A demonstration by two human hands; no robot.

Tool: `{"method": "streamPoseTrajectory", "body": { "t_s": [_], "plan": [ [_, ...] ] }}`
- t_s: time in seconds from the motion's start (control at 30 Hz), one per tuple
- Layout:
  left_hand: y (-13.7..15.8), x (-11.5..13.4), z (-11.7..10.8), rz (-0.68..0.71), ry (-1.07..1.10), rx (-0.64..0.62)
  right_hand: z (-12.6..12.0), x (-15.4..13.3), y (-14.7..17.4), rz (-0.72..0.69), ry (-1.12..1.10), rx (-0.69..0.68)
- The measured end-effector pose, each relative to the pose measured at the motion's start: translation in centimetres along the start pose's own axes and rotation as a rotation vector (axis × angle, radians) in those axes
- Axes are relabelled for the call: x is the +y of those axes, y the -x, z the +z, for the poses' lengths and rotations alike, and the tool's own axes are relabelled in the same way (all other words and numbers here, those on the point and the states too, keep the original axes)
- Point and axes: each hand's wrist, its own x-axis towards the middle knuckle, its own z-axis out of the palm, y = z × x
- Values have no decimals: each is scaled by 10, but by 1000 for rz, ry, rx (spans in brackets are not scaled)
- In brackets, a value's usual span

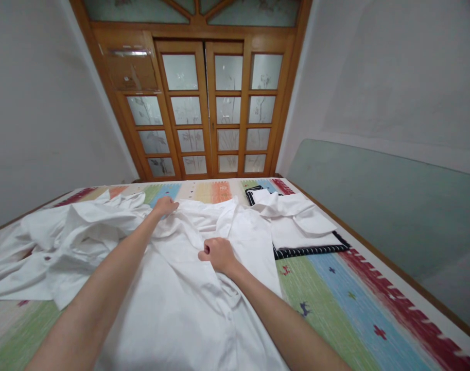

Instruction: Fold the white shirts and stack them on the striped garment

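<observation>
A white button-up shirt (173, 309) lies spread out in front of me, with creases and folds across its upper part. At its upper left edge, my left hand (166, 206) is closed, gripping the fabric. Over the middle of the shirt, my right hand (219, 254) is curled with a pinch of the cloth near the button strip. To the left, another white garment (80, 232) sits in a loose, crumpled heap beside the shirt. On the right, a folded white garment (300, 221) rests on a black item with white stripes (315, 251).
Beneath everything is a colourful striped cover (358, 293) with small printed figures. A pale green panel (389, 201) runs along the right side. Beyond the far edge stand wooden doors (207, 108) with glass panes, between white walls.
</observation>
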Motion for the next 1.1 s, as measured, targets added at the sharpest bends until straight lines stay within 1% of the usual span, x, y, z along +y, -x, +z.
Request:
{"method": "streamPoseTrajectory", "body": {
  "t_s": [0.13,0.27,0.37,0.47,0.57,0.73,0.8,0.93,1.1],
  "plan": [
    [-3,2,-4,39,-19,73,1,1,-1,1,-13,17],
    [-2,2,-6,123,-41,75,0,1,-1,-4,-11,15],
    [-1,1,-8,221,-89,23,-1,0,0,-1,-9,3],
    [-1,0,-9,272,-150,-39,-2,-1,1,8,-6,-3],
    [-2,0,-7,272,-210,-95,-2,0,0,1,-3,-8],
    [5,0,3,214,-283,-182,1,1,-1,-10,-5,3],
    [11,0,7,185,-296,-165,1,1,-1,-9,-7,8],
    [27,2,20,140,-291,-70,2,2,0,-8,-18,22],
    [51,2,45,149,-238,69,2,1,0,2,-17,36]
  ]
}}
